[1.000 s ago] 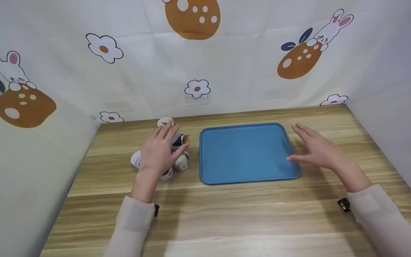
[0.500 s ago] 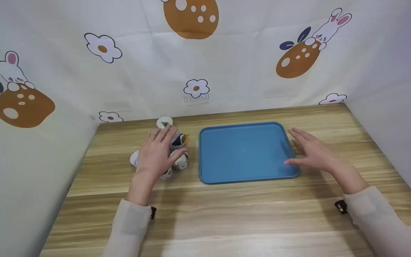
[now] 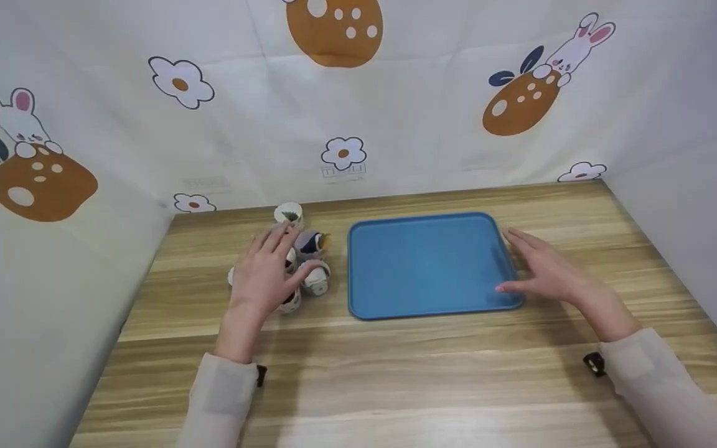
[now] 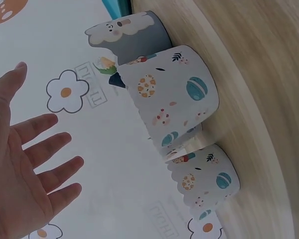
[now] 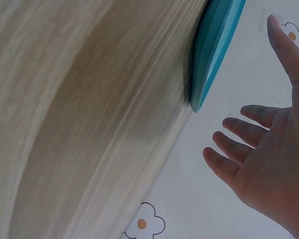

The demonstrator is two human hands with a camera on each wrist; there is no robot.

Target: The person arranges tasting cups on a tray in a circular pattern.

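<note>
Both hands spread wide on either side of a blue tray

Seen from the head, with twelve o'clock pointing away from the person, the blue tray (image 3: pixel 427 267) lies flat on the wood-grain table (image 3: pixel 396 379). The right hand (image 3: pixel 545 270) is at its three o'clock edge, thumb well apart from the fingers and holding nothing; the thumb tip appears over the tray's edge. The right wrist view shows that hand palm up to the camera, fingers fanned, apart from the rim.

At the tray's nine o'clock, a cluster of small cups stands near its edge. The left hand (image 3: pixel 264 274) hovers over them, likewise spread and holding nothing. Around it sit a white cup showing green at its mouth (image 3: pixel 288 213) at one o'clock, a grey cup with dark and orange contents (image 3: pixel 310 246) at two, and a patterned white cup (image 3: pixel 316 284) at three. Another at nine o'clock is largely hidden by the hand. The left wrist view shows scalloped rims and the fingers clear of the cups.

At twelve o'clock hangs a pale cloth (image 3: pixel 421 118) printed with rabbits, brown fruit and flowers. Both arms wear pale sleeves (image 3: pixel 224 404).
</note>
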